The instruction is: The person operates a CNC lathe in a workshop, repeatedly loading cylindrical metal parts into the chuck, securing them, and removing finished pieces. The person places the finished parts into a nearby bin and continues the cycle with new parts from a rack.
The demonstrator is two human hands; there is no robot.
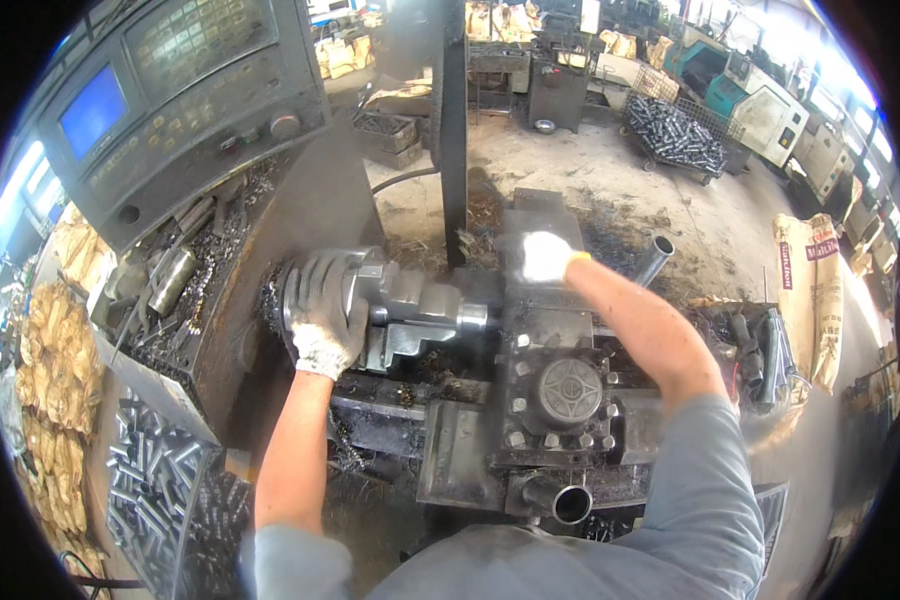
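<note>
A person at a lathe lays a gloved left hand (325, 305) over the chuck (402, 290), fingers extended over its rim and the palm against it rather than closed around it. The chuck sits directly under that hand, its stepped jaws and a bright metal collar (473, 317) reaching toward the right hand (547, 257). The right glove, washed out by glare, rests at the tool post (545, 325); whether its fingers are spread or pinching cannot be told. A tube (656, 258) angles up just right of that hand, and a star-marked cap (569, 390) lies below it. Up and left of the left hand stands the control panel (180, 110); below and left, cut tubes (145, 485) lie piled.
</note>
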